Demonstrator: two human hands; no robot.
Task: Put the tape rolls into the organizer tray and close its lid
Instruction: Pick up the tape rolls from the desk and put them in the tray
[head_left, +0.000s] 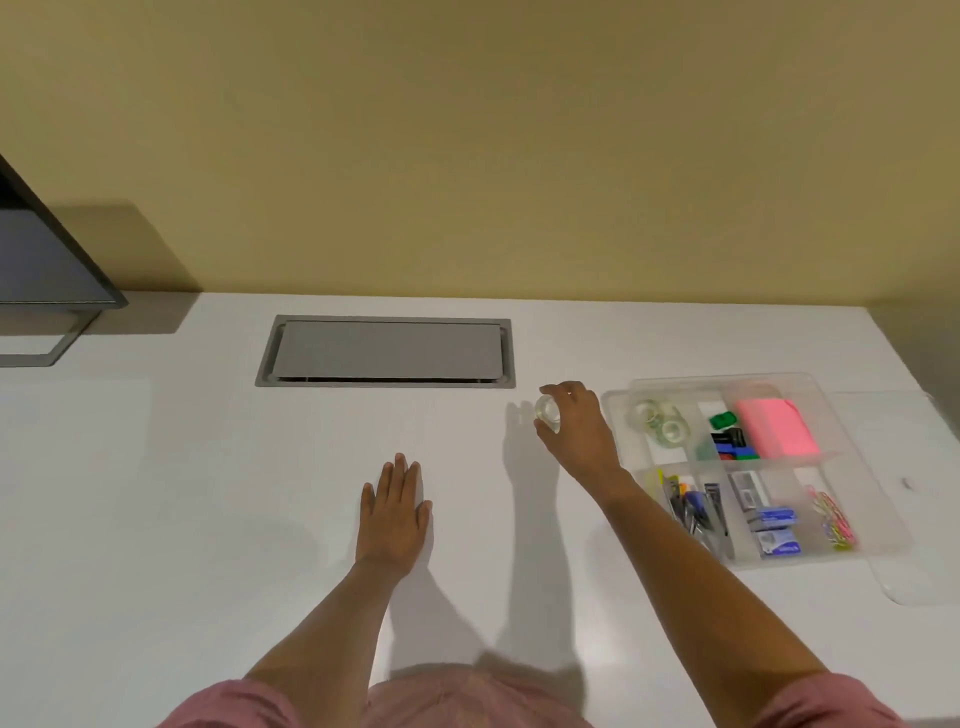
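My right hand (579, 426) holds a clear tape roll (548, 413) above the white desk, just left of the clear organizer tray (615, 402). Two more clear tape rolls (660, 421) lie in the tray's far left compartment. The tray's clear lid (930, 519) lies flat on the desk to the right of the tray, partly under it. My left hand (396, 512) rests flat on the desk with fingers spread, holding nothing.
The tray also holds pink sticky notes (776, 428), coloured clips, pens, staple boxes and paper clips. A grey cable hatch (387, 352) is set into the desk at the back. A monitor and its stand (47, 291) sit at the far left.
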